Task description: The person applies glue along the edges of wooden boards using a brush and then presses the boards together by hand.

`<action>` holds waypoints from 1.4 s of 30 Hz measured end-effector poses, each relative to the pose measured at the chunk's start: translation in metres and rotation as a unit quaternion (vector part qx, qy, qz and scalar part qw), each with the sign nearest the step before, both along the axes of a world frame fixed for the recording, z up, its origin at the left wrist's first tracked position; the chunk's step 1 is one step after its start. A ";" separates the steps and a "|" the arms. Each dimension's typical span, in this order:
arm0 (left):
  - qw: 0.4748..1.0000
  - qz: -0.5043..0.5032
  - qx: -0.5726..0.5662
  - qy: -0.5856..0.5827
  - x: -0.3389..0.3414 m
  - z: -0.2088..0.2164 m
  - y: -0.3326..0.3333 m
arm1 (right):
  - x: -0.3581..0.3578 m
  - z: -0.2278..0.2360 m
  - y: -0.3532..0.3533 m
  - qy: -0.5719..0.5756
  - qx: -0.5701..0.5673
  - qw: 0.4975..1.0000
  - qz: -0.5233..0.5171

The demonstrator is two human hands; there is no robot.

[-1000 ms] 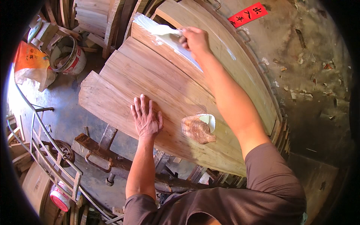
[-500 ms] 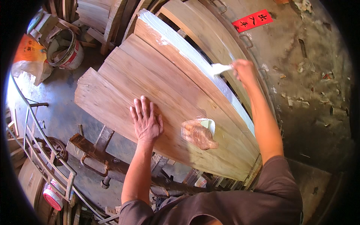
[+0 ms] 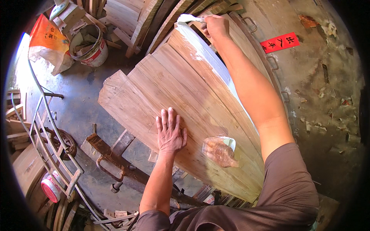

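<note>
At the far end of a wooden panel (image 3: 154, 92), my right hand (image 3: 216, 27) is closed on a small brush (image 3: 189, 18) whose head is coated in white. The brush head is at the top end of a white paste strip (image 3: 208, 57) along the panel's right-hand board edge. My left hand (image 3: 170, 133) lies flat on the panel's left part, fingers stretched out, holding nothing. Between my arms stands a crusted brown container (image 3: 219, 152) on the panel, with pale paste at its opening. My right forearm hides part of the strip.
A rusty metal clamp bar (image 3: 131, 173) runs below the panel. Left of it is a metal-framed cart (image 3: 54, 131). A bucket (image 3: 90, 46) and stacked planks (image 3: 144, 23) stand at the back. Along the right is a worn wall-like surface (image 3: 316, 88) with a red paper strip (image 3: 283, 41).
My right hand has carried the brush from the strip's middle up to its far end. My left hand stays flat on the panel. The whole view has shifted.
</note>
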State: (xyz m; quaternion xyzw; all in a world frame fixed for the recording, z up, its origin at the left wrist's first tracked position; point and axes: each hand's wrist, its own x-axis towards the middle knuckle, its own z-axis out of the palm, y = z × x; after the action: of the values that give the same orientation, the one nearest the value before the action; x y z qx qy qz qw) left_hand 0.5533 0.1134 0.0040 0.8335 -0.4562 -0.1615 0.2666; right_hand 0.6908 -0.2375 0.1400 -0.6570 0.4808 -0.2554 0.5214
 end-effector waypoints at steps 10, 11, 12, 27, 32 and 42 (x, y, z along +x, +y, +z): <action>0.997 -0.006 0.011 -0.071 -0.003 0.002 -0.004 | -0.255 0.002 0.046 0.104 0.054 0.988 -0.099; 0.996 -0.008 0.012 -0.083 -0.004 0.000 -0.004 | -0.294 0.001 0.051 0.098 0.074 0.985 -0.125; 0.995 -0.013 0.010 -0.096 -0.004 -0.001 -0.003 | -0.334 0.001 0.058 0.091 0.091 0.980 -0.151; 0.980 -0.059 0.014 -0.192 -0.016 -0.016 -0.004 | -0.444 -0.062 0.153 -0.289 0.133 0.868 -0.382; 0.974 -0.066 0.000 -0.218 -0.015 -0.024 -0.002 | -0.534 -0.078 0.191 -0.256 0.142 0.835 -0.465; 0.955 -0.086 -0.041 -0.281 -0.011 -0.047 0.001 | -0.680 -0.101 0.226 -0.610 0.094 0.645 -0.451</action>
State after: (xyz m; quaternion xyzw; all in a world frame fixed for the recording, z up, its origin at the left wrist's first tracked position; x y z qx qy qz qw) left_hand 0.5421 0.1146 -0.0428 0.7913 -0.5887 0.0758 0.1467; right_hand 0.0109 -0.0117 0.0388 -0.0022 0.3126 -0.7552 0.5762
